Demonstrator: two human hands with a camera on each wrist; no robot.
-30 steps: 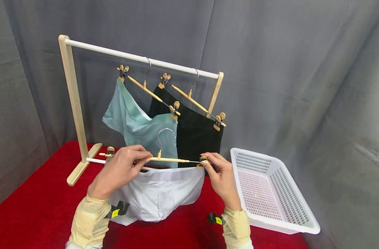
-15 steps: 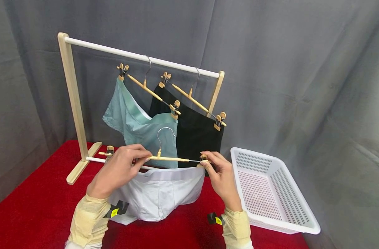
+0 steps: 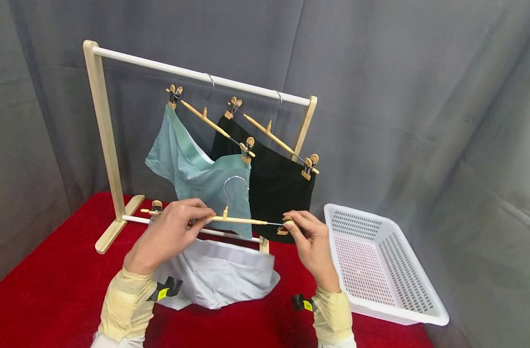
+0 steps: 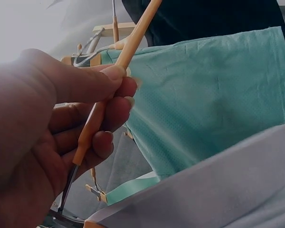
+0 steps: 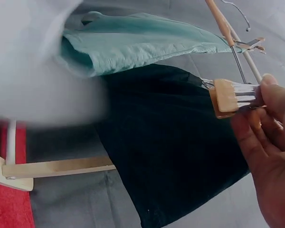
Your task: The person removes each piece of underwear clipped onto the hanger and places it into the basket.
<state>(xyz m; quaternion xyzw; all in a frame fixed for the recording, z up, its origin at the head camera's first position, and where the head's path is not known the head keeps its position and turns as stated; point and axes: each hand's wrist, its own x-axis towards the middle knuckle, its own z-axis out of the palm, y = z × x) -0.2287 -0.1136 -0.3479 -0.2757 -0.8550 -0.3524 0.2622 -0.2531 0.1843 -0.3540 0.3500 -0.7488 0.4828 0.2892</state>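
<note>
My left hand point(image 3: 169, 234) pinches the wooden bar of a clip hanger point(image 3: 243, 221) left of its metal hook. At the bar's right end, my right hand point(image 3: 310, 244) squeezes a hanger clip point(image 5: 226, 98) between thumb and fingers. Nothing sits in that clip's jaws. White underwear point(image 3: 226, 273) hangs below the bar, its right corner apart from the clip and sagging. Behind the left hand, the waistband's left end is hidden near the other clip point(image 3: 156, 207). In the left wrist view the pale waistband point(image 4: 218, 173) crosses the lower right.
Behind the hands stands a wooden rack with a white rail point(image 3: 160, 68). Teal underwear point(image 3: 204, 179) and a black garment point(image 3: 282, 193) hang there on clip hangers. A white plastic basket point(image 3: 352, 304) is at the right on the red cloth point(image 3: 43, 280).
The white underwear's right corner has come out of the right clip and dropped down and left. Both hands keep their hold on the hanger and its clip.
</note>
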